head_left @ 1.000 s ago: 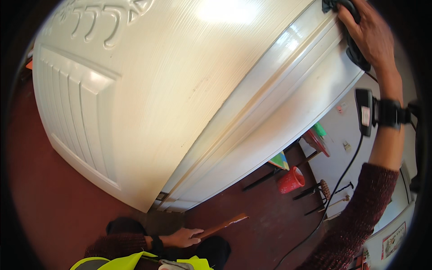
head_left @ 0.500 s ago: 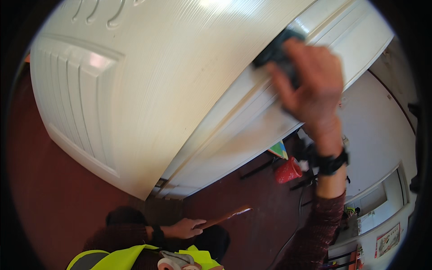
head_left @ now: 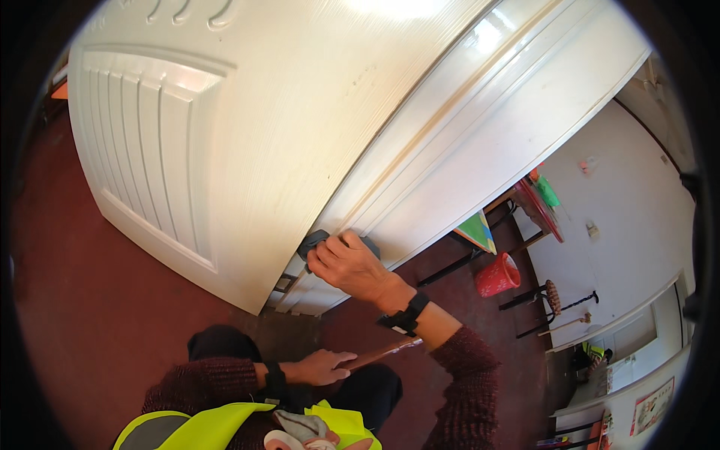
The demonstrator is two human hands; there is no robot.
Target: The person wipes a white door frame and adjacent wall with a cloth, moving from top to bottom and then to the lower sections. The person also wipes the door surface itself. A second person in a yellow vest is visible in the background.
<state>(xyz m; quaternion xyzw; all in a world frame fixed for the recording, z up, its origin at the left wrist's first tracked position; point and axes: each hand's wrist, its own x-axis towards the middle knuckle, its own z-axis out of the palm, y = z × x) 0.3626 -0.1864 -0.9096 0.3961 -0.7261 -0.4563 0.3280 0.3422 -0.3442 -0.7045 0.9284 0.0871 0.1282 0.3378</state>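
My right hand (head_left: 345,262) is closed on a dark grey cloth (head_left: 313,241) and presses it to the lower part of the white door frame (head_left: 450,165), close to the gap beside the door. Bits of the cloth stick out on both sides of the fingers, and the rest is hidden under the palm. The white panelled door (head_left: 300,120) stands just left of the frame. Low by my knee, my left hand (head_left: 322,367) holds the end of a brown stick (head_left: 381,351) between thumb and fingers. My right forearm passes close to the stick's far end.
A metal plate (head_left: 285,283) sits low in the frame's edge. Beyond the frame are a red bucket (head_left: 498,276), a green-topped table (head_left: 477,231), a red table (head_left: 536,210) and a stool (head_left: 553,297). Further back, a person in a yellow vest (head_left: 592,352) is visible.
My right hand has come down the door frame with the cloth, from high up to near its bottom. My left hand stays by the knee with the stick. The view has shifted slightly.
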